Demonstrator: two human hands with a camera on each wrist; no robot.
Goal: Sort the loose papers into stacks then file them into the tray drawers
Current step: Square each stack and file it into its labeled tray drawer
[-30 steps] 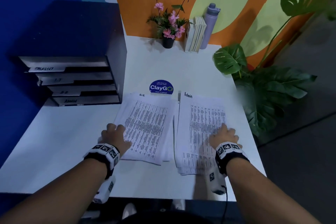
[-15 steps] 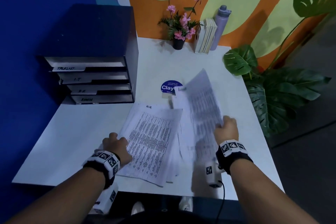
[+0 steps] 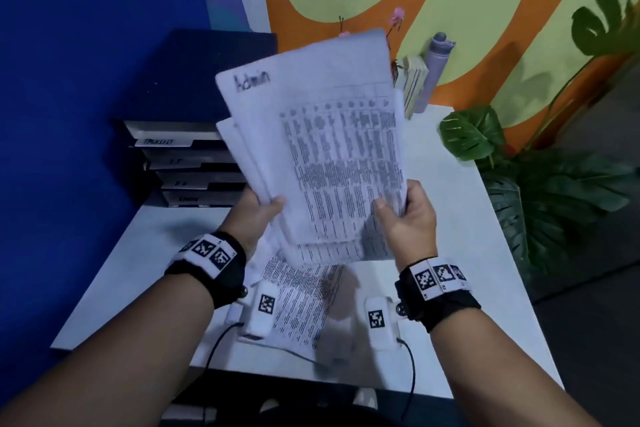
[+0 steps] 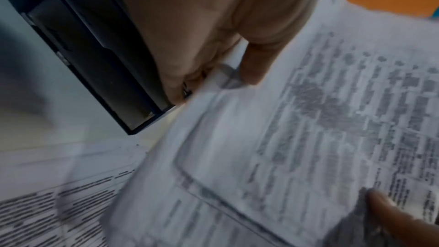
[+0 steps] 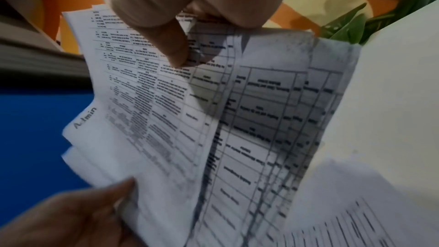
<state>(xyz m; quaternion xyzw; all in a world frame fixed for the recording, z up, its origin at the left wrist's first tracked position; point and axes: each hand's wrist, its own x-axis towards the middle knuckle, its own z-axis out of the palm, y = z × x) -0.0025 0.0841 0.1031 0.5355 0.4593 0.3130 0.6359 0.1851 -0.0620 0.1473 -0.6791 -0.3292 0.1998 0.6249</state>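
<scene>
Both hands hold up a stack of printed papers [image 3: 332, 156] headed "Admin", raised above the white table [image 3: 460, 218]. My left hand [image 3: 258, 213] pinches the stack's lower left edge, thumb on top. My right hand [image 3: 405, 215] grips its lower right corner. The stack [image 4: 297, 129] fills the left wrist view, and in the right wrist view the sheets [image 5: 213, 119] fan unevenly. A second paper stack [image 3: 298, 302] lies flat on the table below the hands. The dark tray drawer unit [image 3: 187, 163] with several labelled drawers stands at the left, partly hidden by the papers.
Books [image 3: 414, 80] and a lilac bottle [image 3: 434, 69] stand at the table's back against the painted wall. A pink flower [image 3: 398, 15] shows above the papers. A large leafy plant [image 3: 540, 191] crowds the table's right edge. A blue wall runs along the left.
The right hand lifted the Admin stack off the table. The left hand left the other stack and took hold of the Admin stack's left edge. Both hands now hold it upright.
</scene>
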